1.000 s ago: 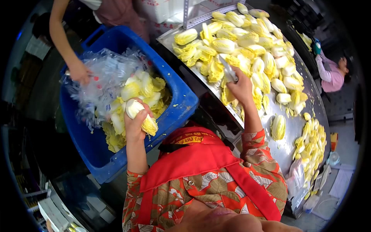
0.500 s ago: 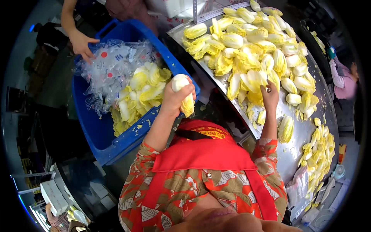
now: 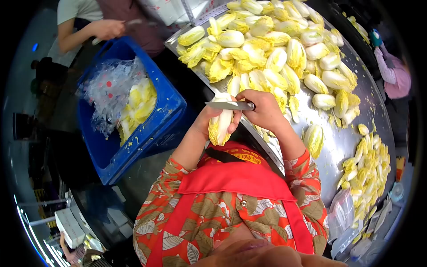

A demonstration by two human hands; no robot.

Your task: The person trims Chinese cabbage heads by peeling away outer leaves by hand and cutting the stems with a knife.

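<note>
My left hand is wrapped round a small napa cabbage, pale at the top end and yellow at the lower end, held in front of my apron. In my right hand is a knife with a dark handle end. Its blade lies across the upper, white end of the cabbage; whether it has cut in cannot be told. To the right, a heap of similar cabbages covers much of the metal table. One cabbage lies alone near my right forearm.
A blue bin at left holds yellow leaves and clear plastic bags. Behind it a co-worker's hand is raised. A pile of small cabbages and a plastic bag sit at the table's right.
The knife has come from the cabbage heap to the cabbage in my left hand, bringing my hands close together. The co-worker's hand has lifted away from the bags in the bin.
</note>
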